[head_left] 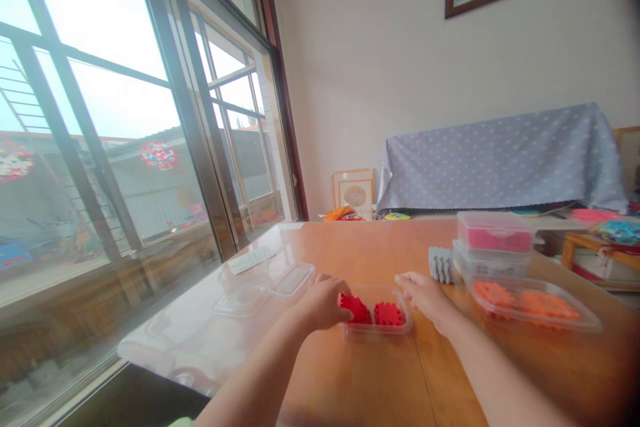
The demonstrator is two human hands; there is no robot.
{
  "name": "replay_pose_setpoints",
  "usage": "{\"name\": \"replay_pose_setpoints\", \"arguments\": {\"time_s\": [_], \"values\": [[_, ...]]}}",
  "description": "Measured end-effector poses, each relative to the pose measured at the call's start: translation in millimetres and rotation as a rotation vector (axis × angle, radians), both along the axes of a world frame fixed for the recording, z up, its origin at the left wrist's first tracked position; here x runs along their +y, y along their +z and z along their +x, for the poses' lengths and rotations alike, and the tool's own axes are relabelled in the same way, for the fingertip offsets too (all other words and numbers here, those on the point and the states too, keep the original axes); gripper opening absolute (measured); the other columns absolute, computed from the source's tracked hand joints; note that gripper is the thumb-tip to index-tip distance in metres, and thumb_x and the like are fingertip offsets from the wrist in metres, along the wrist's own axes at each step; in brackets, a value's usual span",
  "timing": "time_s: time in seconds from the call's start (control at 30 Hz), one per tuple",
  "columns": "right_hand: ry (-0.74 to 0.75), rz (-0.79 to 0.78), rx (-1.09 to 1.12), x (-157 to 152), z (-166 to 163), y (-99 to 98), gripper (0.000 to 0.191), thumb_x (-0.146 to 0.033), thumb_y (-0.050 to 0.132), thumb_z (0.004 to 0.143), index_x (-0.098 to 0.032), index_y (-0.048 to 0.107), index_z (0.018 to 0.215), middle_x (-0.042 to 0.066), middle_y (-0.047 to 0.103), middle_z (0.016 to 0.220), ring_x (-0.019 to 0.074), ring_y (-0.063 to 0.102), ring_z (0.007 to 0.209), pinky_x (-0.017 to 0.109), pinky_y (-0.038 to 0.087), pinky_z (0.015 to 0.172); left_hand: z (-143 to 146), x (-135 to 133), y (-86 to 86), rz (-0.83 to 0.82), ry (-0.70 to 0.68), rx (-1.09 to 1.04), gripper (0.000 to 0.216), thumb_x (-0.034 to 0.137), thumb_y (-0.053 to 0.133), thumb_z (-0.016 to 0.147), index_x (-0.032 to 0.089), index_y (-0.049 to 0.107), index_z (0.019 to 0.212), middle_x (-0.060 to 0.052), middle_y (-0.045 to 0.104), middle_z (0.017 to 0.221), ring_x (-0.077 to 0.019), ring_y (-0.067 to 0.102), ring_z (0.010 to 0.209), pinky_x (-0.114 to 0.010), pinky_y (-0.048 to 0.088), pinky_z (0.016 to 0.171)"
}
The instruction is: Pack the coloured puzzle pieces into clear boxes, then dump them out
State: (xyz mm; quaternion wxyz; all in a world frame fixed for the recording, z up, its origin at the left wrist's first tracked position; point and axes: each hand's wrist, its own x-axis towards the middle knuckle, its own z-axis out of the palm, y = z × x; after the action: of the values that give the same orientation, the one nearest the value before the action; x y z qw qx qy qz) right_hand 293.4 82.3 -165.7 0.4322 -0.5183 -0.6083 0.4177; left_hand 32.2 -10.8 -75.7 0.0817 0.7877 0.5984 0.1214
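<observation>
A clear plastic container [376,329] stands on the table in front of me with two stacks of red, notched-edge pieces inside. My left hand [324,301] is at its left side, thumb and fingers closed around the left red notched piece [355,309]. The right red piece [388,313] lies apart from it, touched by neither hand. At the container's right rim is my right hand [428,297], index finger stretched out to the left and nothing visible in its grasp. Whether it touches the rim is hard to tell.
Right of my right hand stand a grey notched block [441,265], a clear box with magenta contents [495,232] stacked on another box, and a tray of orange notched pieces [547,305]. Clear lids [293,279] lie at left, near the window side. A cloth-covered object [500,160] stands behind.
</observation>
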Motion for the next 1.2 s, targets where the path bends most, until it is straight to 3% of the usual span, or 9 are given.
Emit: {"name": "replay_pose_setpoints", "arguments": {"time_s": [0.17,0.33,0.5,0.67,0.8,1.0,1.2], "values": [[-0.004,0.006,-0.003,2,1,-1.3,0.037,-0.053,0.054,0.086,-0.018,0.067,0.087,-0.002,0.056,0.063,0.0128,0.05,0.056,0.025,0.04,0.056,-1,4,-3.4,0.04,-0.048,0.005,0.04,0.034,0.075,0.069,0.026,0.071,0.108,-0.005,0.069,0.107,-0.0298,0.054,0.114,-0.039,0.048,0.096],[-0.017,0.032,-0.008,4,2,-3.1,0.038,-0.055,0.054,0.085,-0.019,0.064,0.079,-0.002,0.057,0.063,0.0126,0.05,0.055,0.025,0.04,0.055,-1,3,-6.0,0.127,-0.085,-0.013,0.025,0.032,0.063,0.081,0.028,0.073,0.103,-0.004,0.073,0.1,-0.0276,0.055,0.109,-0.038,0.046,0.094],[-0.017,0.033,-0.009,5,1,-3.2,0.038,-0.055,0.054,0.086,-0.019,0.064,0.079,-0.002,0.057,0.063,0.0118,0.049,0.054,0.025,0.04,0.055,5,-5,-1.0,0.1,-0.197,0.056,0.023,0.029,0.053,0.089,0.03,0.076,0.087,-0.001,0.075,0.091,-0.0241,0.057,0.101,-0.04,0.039,0.101],[-0.009,0.021,-0.008,2,2,-1.2,0.039,-0.054,0.054,0.086,-0.018,0.066,0.082,-0.002,0.057,0.063,0.0126,0.05,0.056,0.025,0.041,0.056,5,-5,-0.4,0.124,-0.193,0.095,0.032,0.031,0.048,0.092,0.027,0.072,0.071,-0.001,0.074,0.083,-0.0224,0.058,0.096,-0.04,0.038,0.1],[-0.019,0.011,-0.006,-1,1,1.9,0.037,-0.053,0.054,0.086,-0.018,0.067,0.082,-0.002,0.056,0.062,0.0122,0.049,0.055,0.025,0.04,0.056,-7,2,-4.8,0.151,-0.198,0.021,0.028,0.024,0.047,0.09,0.028,0.075,0.087,0.0,0.076,0.094,-0.0215,0.061,0.099,-0.037,0.041,0.1],[-0.017,0.013,-0.016,3,1,-1.8,0.038,-0.054,0.054,0.085,-0.019,0.067,0.083,-0.002,0.057,0.061,0.0121,0.049,0.053,0.025,0.039,0.056,-45,14,-15.6,0.122,0.084,-0.06,0.044,0.017,0.058,0.074,0.027,0.069,0.115,-0.001,0.07,0.12,-0.0249,0.058,0.117,-0.036,0.045,0.102],[-0.001,0.01,-0.001,7,3,-7.7,0.039,-0.056,0.055,0.084,-0.019,0.067,0.082,-0.002,0.057,0.06,0.0122,0.049,0.053,0.025,0.039,0.055,-61,11,-31.0,0.031,0.14,-0.01,0.052,0.025,0.069,0.069,0.029,0.064,0.121,-0.003,0.067,0.123,-0.0262,0.058,0.118,-0.038,0.044,0.102]]}}
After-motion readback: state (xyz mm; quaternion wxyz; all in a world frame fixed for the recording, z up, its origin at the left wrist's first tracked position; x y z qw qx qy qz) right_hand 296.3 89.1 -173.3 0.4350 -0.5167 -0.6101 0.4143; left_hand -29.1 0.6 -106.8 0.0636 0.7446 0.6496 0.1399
